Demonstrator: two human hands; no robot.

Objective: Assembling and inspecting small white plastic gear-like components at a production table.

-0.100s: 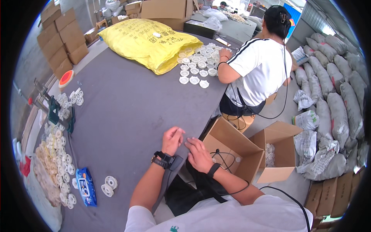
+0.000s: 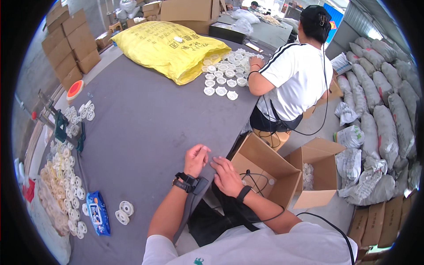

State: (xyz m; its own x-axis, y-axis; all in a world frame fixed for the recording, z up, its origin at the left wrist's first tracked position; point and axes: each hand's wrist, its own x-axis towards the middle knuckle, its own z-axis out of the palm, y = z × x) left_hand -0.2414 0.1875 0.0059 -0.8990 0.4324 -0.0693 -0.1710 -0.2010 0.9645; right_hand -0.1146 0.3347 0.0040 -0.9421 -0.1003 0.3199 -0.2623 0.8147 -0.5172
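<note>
My left hand [image 2: 196, 160] rests on the grey cloth-covered table [image 2: 145, 119] near its right edge. Its fingers are curled in, and nothing shows between them. Beside it, at the table's edge, my right hand [image 2: 227, 176] lies with fingers stretched and slightly apart, holding nothing. A dark strap sits on each wrist. Left of my hands, two white plastic wheel-like parts [image 2: 124, 212] lie on the cloth, one leaning over the other. Next to them is a blue wipes packet [image 2: 98, 213].
Many round white parts [image 2: 71, 190] line the left edge, near a green clamp [image 2: 62, 126]. A yellow sack [image 2: 170, 48] lies at the far side, beside more parts. A co-worker [image 2: 298, 75] sits far right. An open carton [image 2: 274, 172] with a black cable stands right of my hands.
The co-worker's head has turned slightly. My two hands have stayed in place.
</note>
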